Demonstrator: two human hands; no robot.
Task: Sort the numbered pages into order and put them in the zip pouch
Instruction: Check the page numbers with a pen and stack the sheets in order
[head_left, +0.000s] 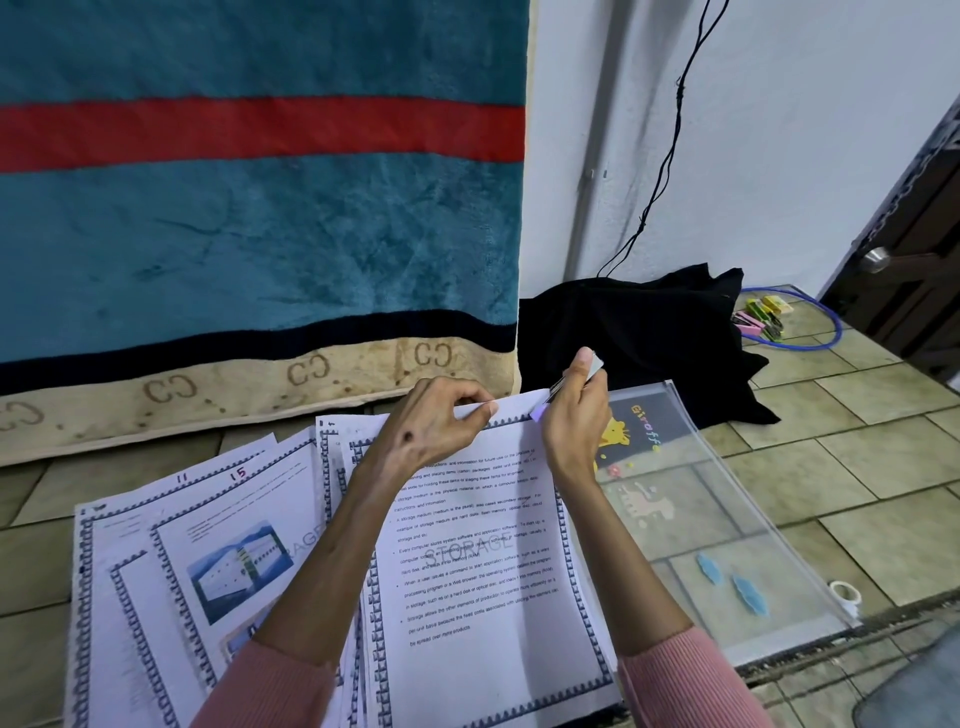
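Pages (483, 566) lie fanned on the tiled floor (852, 467) in front of me, the top sheet, headed STORAGE, lying across the others. My left hand (434, 421) has its fingers curled over that sheet's far edge, pinching it. My right hand (574, 415) is just beside it at the same edge, fingers closed round a small clip-like tool (576, 376); what it is exactly I cannot tell. To the left I count two sheets with handwritten numbers showing, 11 (182, 478) and 15 (238, 473); more edges peek out beneath, too overlapped to count. One clear zip pouch (727, 519) lies flat against the pages' right edge. A hanging blanket (249, 208) closes off the far left and one black cloth heap (639, 332) sits beyond the pouch. Bare tiles stretch to the right.
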